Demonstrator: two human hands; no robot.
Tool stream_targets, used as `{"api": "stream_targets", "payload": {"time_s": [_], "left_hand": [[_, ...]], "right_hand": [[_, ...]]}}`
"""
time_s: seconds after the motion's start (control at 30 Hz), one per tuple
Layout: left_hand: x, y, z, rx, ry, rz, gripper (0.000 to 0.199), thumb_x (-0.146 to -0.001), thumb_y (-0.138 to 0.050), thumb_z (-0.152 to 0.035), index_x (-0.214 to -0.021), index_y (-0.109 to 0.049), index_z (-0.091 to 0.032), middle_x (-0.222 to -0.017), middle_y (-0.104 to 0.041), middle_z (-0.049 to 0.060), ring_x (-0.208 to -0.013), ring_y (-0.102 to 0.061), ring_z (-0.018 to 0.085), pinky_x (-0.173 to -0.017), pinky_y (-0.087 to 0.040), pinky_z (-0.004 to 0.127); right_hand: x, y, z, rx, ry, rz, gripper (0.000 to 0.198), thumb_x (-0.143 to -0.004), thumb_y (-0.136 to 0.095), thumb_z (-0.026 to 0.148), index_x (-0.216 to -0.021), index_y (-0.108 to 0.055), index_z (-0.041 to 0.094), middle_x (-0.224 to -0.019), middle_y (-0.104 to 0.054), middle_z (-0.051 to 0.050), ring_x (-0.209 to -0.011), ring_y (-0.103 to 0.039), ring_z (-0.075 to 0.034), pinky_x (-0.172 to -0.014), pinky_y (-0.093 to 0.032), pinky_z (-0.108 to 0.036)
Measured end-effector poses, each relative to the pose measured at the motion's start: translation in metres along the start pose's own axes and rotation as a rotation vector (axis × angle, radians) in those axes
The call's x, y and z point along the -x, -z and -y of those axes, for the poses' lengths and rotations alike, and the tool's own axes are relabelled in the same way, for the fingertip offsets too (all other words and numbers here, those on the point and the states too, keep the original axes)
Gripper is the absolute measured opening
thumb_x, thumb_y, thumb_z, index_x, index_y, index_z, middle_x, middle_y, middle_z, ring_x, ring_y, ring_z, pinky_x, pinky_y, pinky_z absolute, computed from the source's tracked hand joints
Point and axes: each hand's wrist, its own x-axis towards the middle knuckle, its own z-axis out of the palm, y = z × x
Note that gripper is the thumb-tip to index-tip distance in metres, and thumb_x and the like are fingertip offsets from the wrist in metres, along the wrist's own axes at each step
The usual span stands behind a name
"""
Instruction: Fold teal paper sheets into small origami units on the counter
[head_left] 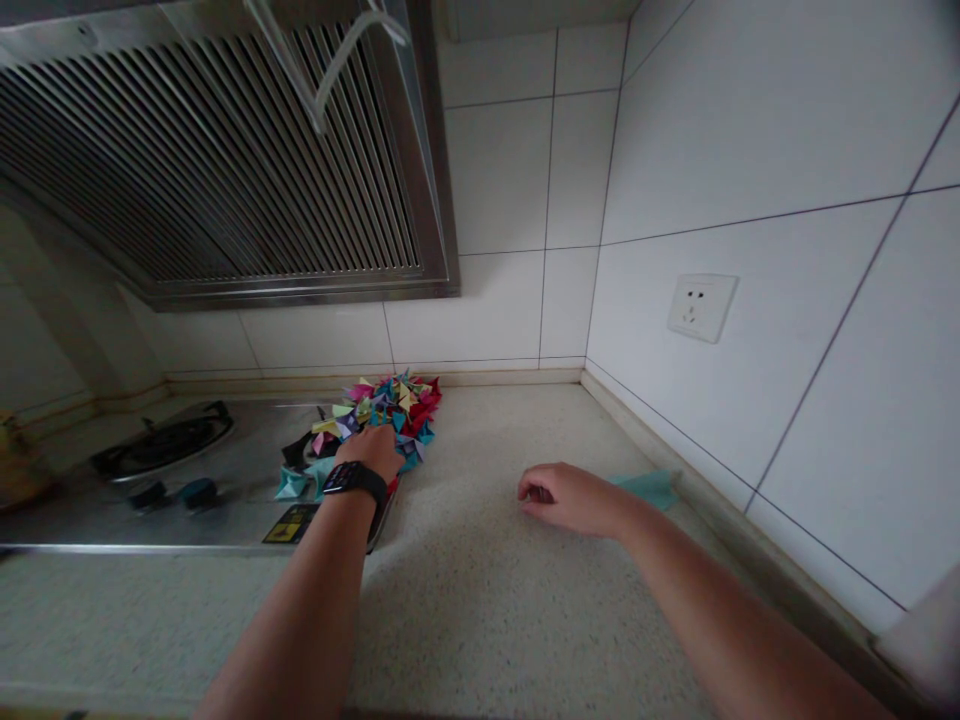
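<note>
My left hand [375, 450], with a black watch [355, 480] on its wrist, reaches into a heap of small folded paper pieces [405, 405] in many colours. Its fingertips are hidden behind the hand, so I cannot see what they touch. Two light teal folded pieces [292, 484] lie just left of that wrist. My right hand [562, 497] is low over the speckled counter [465, 570], its fingers curled in toward the thumb. Whether anything small is between them is not visible. Partly behind the right forearm lies a flat teal sheet [651, 488].
A steel gas stove [247, 480] with a black burner [165, 440] and knobs is on the left, partly under the paper heap. A range hood [300, 285] hangs low above it. Tiled walls meet at the back right corner, with a socket [703, 307] on the right wall.
</note>
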Motion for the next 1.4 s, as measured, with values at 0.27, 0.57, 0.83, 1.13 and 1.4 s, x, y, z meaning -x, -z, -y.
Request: {"api": "stream_targets", "payload": {"time_s": [0.27,0.57,0.83,1.13,1.4], "left_hand": [[0.002,0.01,-0.006,0.045,-0.055,-0.289,0.024,-0.077,-0.052,-0.03,-0.094,-0.063,-0.018,-0.096,-0.062,0.011,-0.093,-0.058,0.027,-0.082,-0.044,0.037],[0.018,0.006,-0.064,0.573,-0.479,-0.354,0.018,-0.083,-0.053,-0.027,-0.092,-0.063,-0.014,-0.091,-0.062,0.008,-0.085,-0.057,0.018,-0.081,-0.044,0.029],[0.037,-0.026,-0.11,1.273,-0.52,0.17,0.025,-0.083,-0.059,-0.031,-0.098,-0.06,-0.011,-0.09,-0.064,0.009,-0.084,-0.06,0.016,-0.076,-0.048,0.028],[0.035,-0.043,-0.117,1.524,-0.468,0.269,0.026,-0.079,-0.066,-0.027,-0.099,-0.061,-0.012,-0.12,-0.057,0.013,-0.097,-0.061,0.018,-0.083,-0.051,0.031],[0.035,-0.041,-0.117,1.565,-0.414,0.273,0.023,-0.078,-0.066,-0.025,-0.095,-0.059,-0.011,-0.116,-0.059,0.013,-0.091,-0.061,0.015,-0.082,-0.049,0.03]], "right_hand": [[-0.001,-0.002,-0.004,0.013,0.016,-0.024,0.015,-0.081,-0.057,0.028,-0.092,-0.066,0.022,-0.08,-0.064,-0.001,-0.068,-0.053,-0.011,-0.059,-0.035,-0.022],[-0.001,0.0,0.0,-0.011,-0.009,-0.111,0.017,-0.081,-0.057,0.028,-0.095,-0.065,0.022,-0.078,-0.064,-0.002,-0.067,-0.055,-0.012,-0.058,-0.034,-0.023],[-0.002,0.003,0.003,-0.155,-0.064,-0.255,0.017,-0.084,-0.056,0.032,-0.095,-0.061,0.02,-0.075,-0.063,-0.001,-0.065,-0.056,-0.011,-0.058,-0.035,-0.022],[-0.004,0.007,-0.001,-0.188,-0.062,-0.374,0.023,-0.09,-0.048,0.037,-0.086,-0.059,0.018,-0.071,-0.06,0.0,-0.063,-0.051,-0.01,-0.058,-0.033,-0.022],[-0.002,0.005,-0.002,-0.257,-0.035,-0.349,0.016,-0.084,-0.056,0.033,-0.086,-0.061,0.018,-0.073,-0.062,-0.001,-0.067,-0.055,-0.011,-0.061,-0.037,-0.022]]}}
